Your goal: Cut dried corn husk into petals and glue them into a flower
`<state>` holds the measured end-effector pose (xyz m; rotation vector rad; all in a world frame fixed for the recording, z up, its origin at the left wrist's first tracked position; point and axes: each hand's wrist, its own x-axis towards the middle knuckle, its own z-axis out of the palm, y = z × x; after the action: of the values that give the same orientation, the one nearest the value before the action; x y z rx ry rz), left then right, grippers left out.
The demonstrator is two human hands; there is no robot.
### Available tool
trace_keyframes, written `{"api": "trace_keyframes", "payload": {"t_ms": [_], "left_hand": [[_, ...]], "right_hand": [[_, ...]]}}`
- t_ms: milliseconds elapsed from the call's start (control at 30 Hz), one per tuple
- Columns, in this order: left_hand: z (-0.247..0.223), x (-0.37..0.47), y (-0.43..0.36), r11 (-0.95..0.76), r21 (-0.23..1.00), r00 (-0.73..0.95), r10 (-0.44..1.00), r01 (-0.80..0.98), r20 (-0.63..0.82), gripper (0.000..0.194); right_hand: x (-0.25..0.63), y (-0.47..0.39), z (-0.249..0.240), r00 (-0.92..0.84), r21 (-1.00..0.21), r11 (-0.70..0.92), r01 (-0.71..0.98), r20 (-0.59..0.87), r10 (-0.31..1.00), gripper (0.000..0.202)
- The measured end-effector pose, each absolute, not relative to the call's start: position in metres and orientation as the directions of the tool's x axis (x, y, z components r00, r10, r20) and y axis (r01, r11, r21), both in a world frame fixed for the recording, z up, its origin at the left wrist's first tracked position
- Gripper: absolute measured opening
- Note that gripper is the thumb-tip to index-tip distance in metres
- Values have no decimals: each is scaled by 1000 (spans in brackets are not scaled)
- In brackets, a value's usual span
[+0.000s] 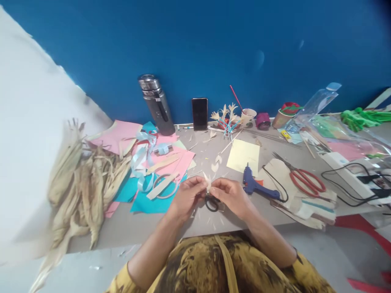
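My left hand (190, 196) and my right hand (232, 196) meet over the front of the table, fingertips closed in a pinch. Between them is a small pale piece of corn husk (206, 177), its pointed tip standing up. Just beneath my fingers lie black-handled scissors (211, 204), blades mostly hidden by the hands. Thin pale slivers are scattered around the scissors. Beyond my hands rest cut pale husk petals (215, 167). A blue glue gun (258, 187) lies right of my right hand, and a roll of tape (165, 186) sits left of my left hand.
Dried corn husks (91, 191) hang over the left edge, beside pink and teal paper (152, 202). A flask (159, 108), a phone (200, 114) and husk flowers (227, 118) stand along the blue wall. Red-handled scissors (307, 182) lie on gloves at right, near a power strip (345, 171).
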<state>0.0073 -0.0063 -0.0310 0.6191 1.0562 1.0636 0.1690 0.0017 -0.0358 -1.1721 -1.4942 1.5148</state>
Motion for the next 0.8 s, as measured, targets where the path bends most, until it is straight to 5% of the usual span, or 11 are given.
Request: {"api": "trace_keyframes", "payload": {"t_ms": [333, 633, 733, 800], "left_hand": [[-41, 5, -24, 378, 818, 68, 919, -433, -388, 26], [-47, 6, -25, 367, 800, 33, 916, -475, -400, 21], [-42, -7, -22, 280, 907, -79, 944, -314, -319, 19], [-36, -24, -21, 167, 986, -230, 960, 12, -159, 15]], "right_hand": [[157, -8, -43, -357, -980, -137, 145, -181, 916, 35], [158, -11, -38, -420, -956, 4, 294, -125, 899, 31], [156, -5, -37, -398, -917, 112, 383, -55, 916, 30], [153, 3, -38, -368, -873, 185, 452, 6, 930, 31]]}}
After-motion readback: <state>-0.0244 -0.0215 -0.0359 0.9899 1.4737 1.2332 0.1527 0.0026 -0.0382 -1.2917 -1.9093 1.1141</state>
